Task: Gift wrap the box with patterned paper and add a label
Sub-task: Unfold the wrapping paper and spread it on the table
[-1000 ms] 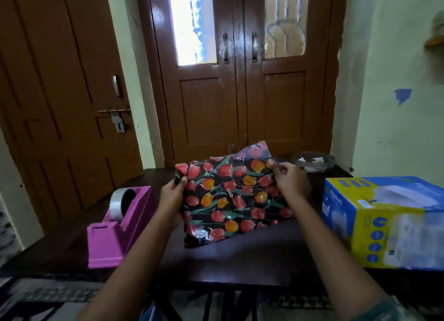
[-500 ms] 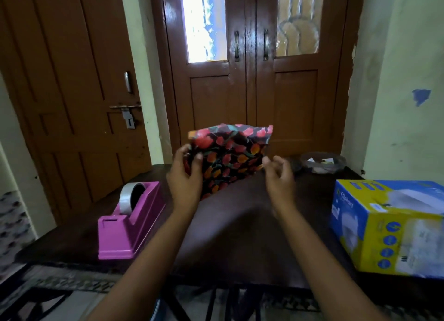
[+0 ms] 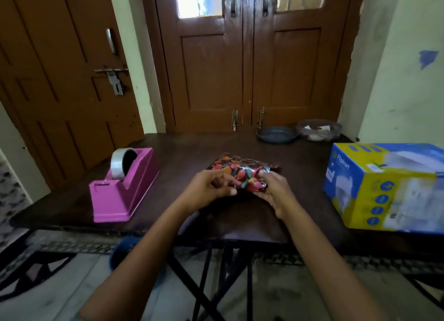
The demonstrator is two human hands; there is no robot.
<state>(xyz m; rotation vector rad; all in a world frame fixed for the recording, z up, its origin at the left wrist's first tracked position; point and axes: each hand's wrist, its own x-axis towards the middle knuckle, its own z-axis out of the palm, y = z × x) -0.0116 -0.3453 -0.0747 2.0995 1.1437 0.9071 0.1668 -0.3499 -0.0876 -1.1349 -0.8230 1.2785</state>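
Holding folded patterned paper [image 3: 240, 174] at the middle of the counter [image 3: 182, 150], in from the near edge. Left hand [image 3: 206, 191] pinches its left end and right hand [image 3: 274, 195] curls over its right end, so both grips are clamped on the paper. Bundle's long axis runs left-right between the hands. Blue-and-yellow box [image 3: 384, 188] sits unwrapped at the counter's right edge, well apart, nearer the right hand. Judgement: unfold first, then bring the box in from the right. Tape dispenser [image 3: 125, 186] at left edge.

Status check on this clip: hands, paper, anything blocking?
Left hand and right hand both grip folded patterned paper on table. Unwrapped box sits right. Nothing in the way.
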